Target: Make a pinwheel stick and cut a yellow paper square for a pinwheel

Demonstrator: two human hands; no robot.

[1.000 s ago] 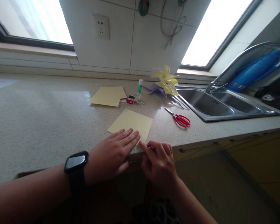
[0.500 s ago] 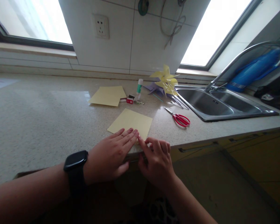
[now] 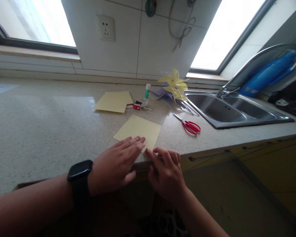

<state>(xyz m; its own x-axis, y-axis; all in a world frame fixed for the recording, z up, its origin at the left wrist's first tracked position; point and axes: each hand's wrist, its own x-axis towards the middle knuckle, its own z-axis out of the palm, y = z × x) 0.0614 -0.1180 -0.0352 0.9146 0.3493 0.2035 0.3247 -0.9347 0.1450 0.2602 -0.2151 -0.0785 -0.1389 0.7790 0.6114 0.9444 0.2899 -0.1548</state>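
A yellow square of paper (image 3: 140, 126) lies flat near the counter's front edge, one corner toward me. My left hand (image 3: 117, 159) rests on its near part with the fingers stretched out flat and the thumb apart; a black watch (image 3: 80, 170) is on that wrist. My right hand (image 3: 166, 169) is at the paper's near corner, its index fingertip touching down there. The other fingers of that hand are loosely bent, the thumb stands apart below the counter edge, and nothing shows between them. Part of the paper is hidden under my left fingers.
Scissors with red handles (image 3: 191, 126) lie to the right. Behind the paper are more yellow sheets (image 3: 113, 101), a small red box (image 3: 137, 105) and a glue stick (image 3: 147, 91). Yellow and purple paper pinwheels (image 3: 175, 86) lie beside the steel sink (image 3: 213, 110).
My right index fingertip has slid slightly down toward the paper's near corner, away from my left fingertips. My left hand and the paper have hardly moved.
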